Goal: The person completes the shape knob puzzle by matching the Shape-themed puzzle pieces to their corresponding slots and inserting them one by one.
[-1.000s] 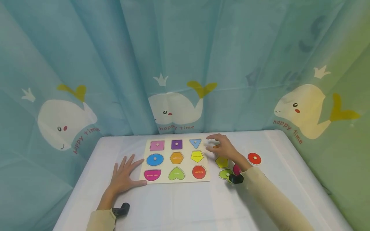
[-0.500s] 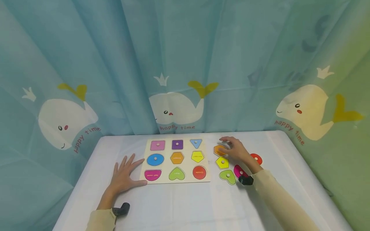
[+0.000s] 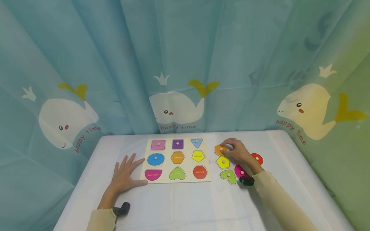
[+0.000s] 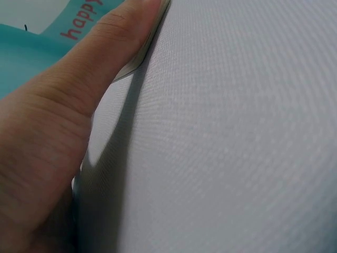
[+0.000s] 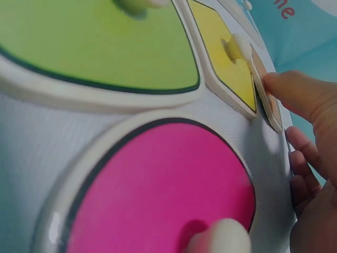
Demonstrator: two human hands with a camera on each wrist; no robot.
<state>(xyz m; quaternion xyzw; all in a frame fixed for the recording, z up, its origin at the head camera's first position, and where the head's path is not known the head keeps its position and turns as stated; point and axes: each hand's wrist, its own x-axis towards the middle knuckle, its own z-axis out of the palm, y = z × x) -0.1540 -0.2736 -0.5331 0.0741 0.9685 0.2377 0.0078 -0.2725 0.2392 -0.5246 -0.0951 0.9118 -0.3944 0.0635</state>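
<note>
A cream puzzle board [image 3: 169,145] lies on the table. My left hand [image 3: 122,176] rests at its left side, fingers spread, thumb at the near corner and a fingertip at the left edge. Right of the board, thumb and forefinger of my right hand [image 3: 239,152] pinch the knob of an orange hexagon piece [image 3: 218,152]. In the right wrist view the thumb [image 5: 295,89] hides part of that piece. Near the right hand lie a yellow pentagon piece [image 3: 221,164], a green heart piece [image 3: 231,179], a magenta half-round piece [image 3: 238,168] and a red circle piece [image 3: 258,157].
Knobbed pieces sit in the board: a pink rectangle [image 3: 154,147], a purple square [image 3: 174,146], a blue triangle [image 3: 197,144] and a blue oval [image 3: 151,160]. Other printed slots show no knob. A white cloth covers the table [image 3: 185,205]; a whale-print curtain [image 3: 242,64] hangs behind.
My right hand has moved right from beside the board to the orange hexagon piece, and its fingers have closed on the knob. The left hand has stayed at the board.
</note>
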